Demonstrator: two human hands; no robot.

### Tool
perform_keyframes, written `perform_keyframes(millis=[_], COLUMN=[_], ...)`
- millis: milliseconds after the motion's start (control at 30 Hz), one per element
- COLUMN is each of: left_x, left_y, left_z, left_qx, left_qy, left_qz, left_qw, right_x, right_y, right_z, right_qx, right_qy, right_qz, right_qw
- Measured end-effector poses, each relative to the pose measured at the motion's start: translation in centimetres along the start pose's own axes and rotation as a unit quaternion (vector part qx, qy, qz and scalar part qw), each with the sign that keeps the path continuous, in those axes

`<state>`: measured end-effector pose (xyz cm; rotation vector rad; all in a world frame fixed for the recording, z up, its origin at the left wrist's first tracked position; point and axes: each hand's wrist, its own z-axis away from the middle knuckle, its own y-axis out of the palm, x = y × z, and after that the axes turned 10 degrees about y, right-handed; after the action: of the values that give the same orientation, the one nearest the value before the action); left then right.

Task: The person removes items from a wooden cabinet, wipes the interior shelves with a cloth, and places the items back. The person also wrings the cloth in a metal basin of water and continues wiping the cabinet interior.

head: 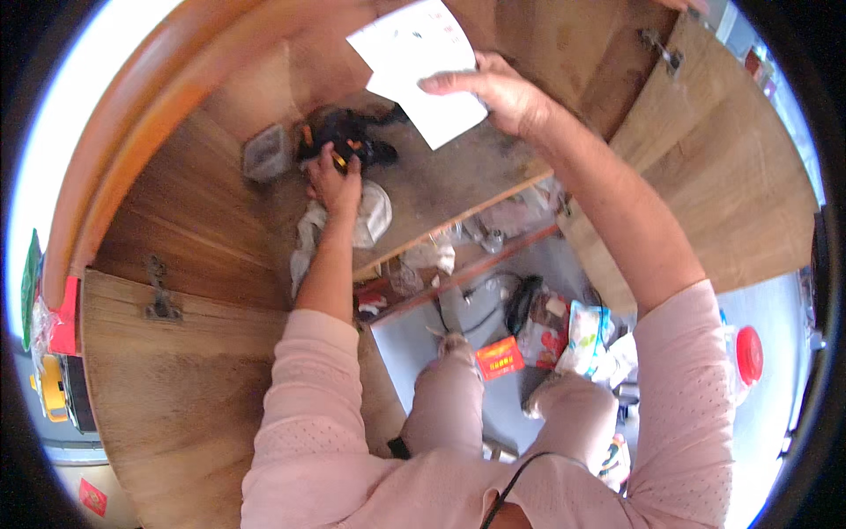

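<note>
My right hand point(505, 96) holds up a white sheet of paper point(423, 66) between thumb and fingers, above the shelf of a wooden cabinet point(456, 168). The sheet bears small print along its far edge. My left hand point(335, 182) reaches into the cabinet and touches a black bundle point(344, 132) with orange and yellow parts. Blur hides whether the fingers are closed on it. A clear plastic container point(266, 153) sits just left of the bundle. A white cloth or bag point(373, 215) lies on the shelf, partly under my left wrist.
Cabinet doors stand swung out at left point(178, 397) and right point(714, 172). Below the shelf, a lower compartment holds plastic bags point(512, 218). On the floor lie a red box point(500, 358), a blue-and-white packet point(585, 334) and a black cable point(482, 324). A red-lidded jar point(749, 355) stands at right.
</note>
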<state>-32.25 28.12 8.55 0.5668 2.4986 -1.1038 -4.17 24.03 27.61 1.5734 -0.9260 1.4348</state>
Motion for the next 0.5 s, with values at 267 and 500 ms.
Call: perform_keyframes(millis=[267,500], left_x=[-0.6,1.1], left_y=[0.7,-0.6], left_z=[0.0,-1.3], left_qx=[0.021,0.039], left_qy=[-0.007,0.022], left_qz=[-0.037,0.100], left_qw=[0.999,0.994], right_x=[-1.1,-3.2], right_y=[-1.3,0.2], right_z=[5.1,4.6], right_qx=[0.012,-0.005], right_qy=[0.043,0.100], right_qz=[0.067,0.030], right_qw=[0.997,0.995])
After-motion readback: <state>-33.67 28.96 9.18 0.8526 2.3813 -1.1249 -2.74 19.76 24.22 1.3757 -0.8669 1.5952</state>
